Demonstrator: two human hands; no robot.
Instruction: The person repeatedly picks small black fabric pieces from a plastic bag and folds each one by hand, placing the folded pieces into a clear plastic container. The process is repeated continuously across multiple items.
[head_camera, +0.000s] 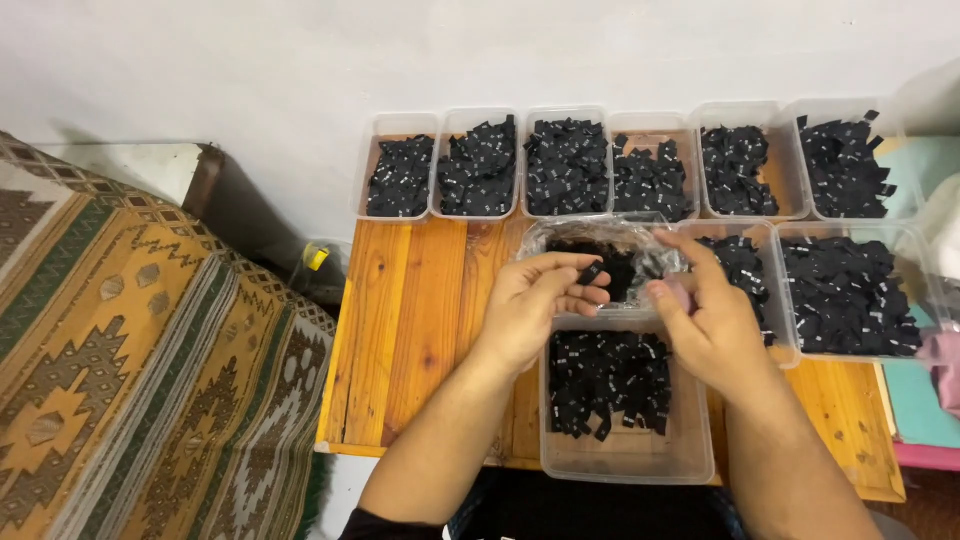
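Left hand (535, 300) pinches black label (591, 272) over bag (560, 233)

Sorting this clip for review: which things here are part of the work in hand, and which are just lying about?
In use:
- left hand, pinching a small black tag
- right hand, at the clear plastic bag of tags
- near tub of tags below the hands
- back row of tubs
- two tubs at right

Lying about:
- patterned rug
- small clear container with yellow piece
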